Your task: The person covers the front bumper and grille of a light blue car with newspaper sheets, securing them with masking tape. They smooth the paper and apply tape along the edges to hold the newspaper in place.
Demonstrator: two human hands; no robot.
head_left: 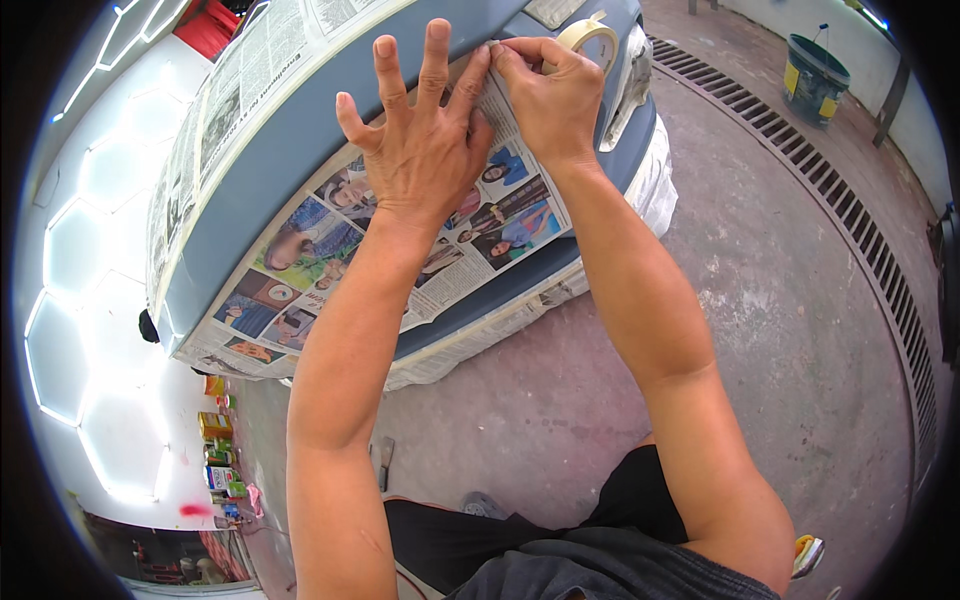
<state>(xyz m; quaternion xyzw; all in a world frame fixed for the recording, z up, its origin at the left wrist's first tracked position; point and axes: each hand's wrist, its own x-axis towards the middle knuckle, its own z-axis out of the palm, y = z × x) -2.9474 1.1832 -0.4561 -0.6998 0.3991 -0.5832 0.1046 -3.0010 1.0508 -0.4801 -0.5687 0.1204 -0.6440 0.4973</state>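
Note:
A newspaper sheet covers the middle of a blue-grey car bumper. My left hand lies on it with fingers spread, its index fingertip at the sheet's upper edge. Against that fingertip, my right hand is closed in a pinch. A roll of cream masking tape sits right at the knuckles of my right hand, a short end sticking up from it. Exactly what lies between the pinching fingertips is mostly hidden; it looks like a bit of tape.
More newspaper masks the car above the bumper, and white sheeting its lower side. A floor drain grate curves along the right, near a dark bucket. Paint cans line the left wall; a scraper lies on the floor.

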